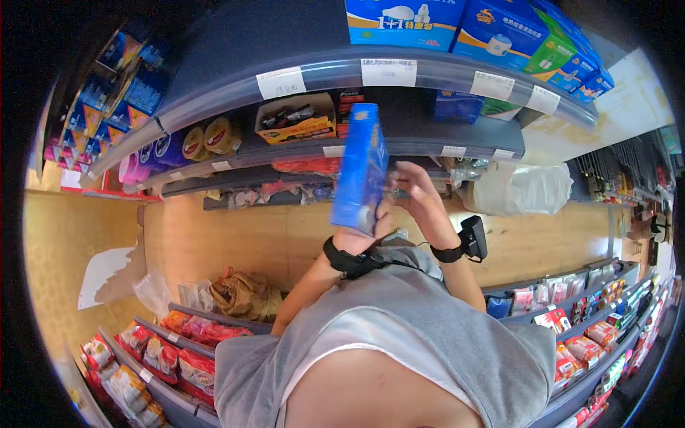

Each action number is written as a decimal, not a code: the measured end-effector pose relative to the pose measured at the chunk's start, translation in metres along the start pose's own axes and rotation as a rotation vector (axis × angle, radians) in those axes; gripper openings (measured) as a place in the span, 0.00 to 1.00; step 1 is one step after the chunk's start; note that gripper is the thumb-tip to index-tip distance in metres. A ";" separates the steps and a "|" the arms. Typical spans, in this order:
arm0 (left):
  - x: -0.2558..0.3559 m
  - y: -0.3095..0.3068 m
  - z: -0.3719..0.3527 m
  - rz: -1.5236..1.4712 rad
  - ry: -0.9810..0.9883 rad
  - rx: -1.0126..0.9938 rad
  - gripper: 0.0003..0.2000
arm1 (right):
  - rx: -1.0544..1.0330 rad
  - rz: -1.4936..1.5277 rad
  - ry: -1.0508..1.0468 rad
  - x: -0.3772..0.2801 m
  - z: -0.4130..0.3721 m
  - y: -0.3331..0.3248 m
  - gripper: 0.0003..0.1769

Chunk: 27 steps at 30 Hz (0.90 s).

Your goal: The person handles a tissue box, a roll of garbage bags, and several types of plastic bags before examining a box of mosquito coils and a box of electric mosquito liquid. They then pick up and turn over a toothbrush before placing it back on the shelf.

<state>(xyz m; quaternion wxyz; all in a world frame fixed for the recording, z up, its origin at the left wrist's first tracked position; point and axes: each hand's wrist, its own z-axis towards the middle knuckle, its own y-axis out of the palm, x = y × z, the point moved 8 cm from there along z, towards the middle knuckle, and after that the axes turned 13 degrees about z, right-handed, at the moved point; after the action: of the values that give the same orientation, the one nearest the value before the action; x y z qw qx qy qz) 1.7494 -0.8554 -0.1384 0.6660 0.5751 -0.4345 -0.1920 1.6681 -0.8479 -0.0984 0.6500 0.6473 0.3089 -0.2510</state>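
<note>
A tall blue box (362, 167) is held upright in front of the shelves, at the height of the middle dark shelf (421, 146). My left hand (365, 232) grips it from below; a black strap (349, 260) circles that wrist. My right hand (419, 196) is just right of the box with its fingers bent against the box's right edge. Whether they grip the box is not visible. A black band with a small device (467, 242) sits on the right wrist. My grey shirt (399, 321) fills the bottom of the view.
Blue and green boxes (499, 32) line the top shelf behind white price labels (389, 71). A cardboard tray of small items (296, 118) and tape rolls (207, 139) stand to the left. A white plastic bag (524, 189) lies to the right. Red snack packets (185, 349) fill the low racks, with a brown bag (242, 292) near them.
</note>
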 end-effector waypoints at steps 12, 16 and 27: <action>-0.053 0.041 0.009 -0.004 -0.205 -0.287 0.23 | 0.209 -0.074 0.051 -0.012 -0.018 -0.027 0.22; -0.053 -0.007 0.011 0.333 -0.140 -0.005 0.27 | 0.249 -0.009 0.009 -0.028 -0.030 -0.032 0.20; -0.021 -0.031 0.007 0.830 0.046 0.435 0.23 | 0.406 -0.134 -0.101 -0.073 -0.054 -0.101 0.12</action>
<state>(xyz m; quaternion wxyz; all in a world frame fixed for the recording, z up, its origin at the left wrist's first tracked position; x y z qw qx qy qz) 1.7398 -0.8517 -0.1748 0.5602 0.4831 -0.6428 0.1989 1.5410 -0.8035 -0.1131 0.5031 0.7295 0.2613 -0.3827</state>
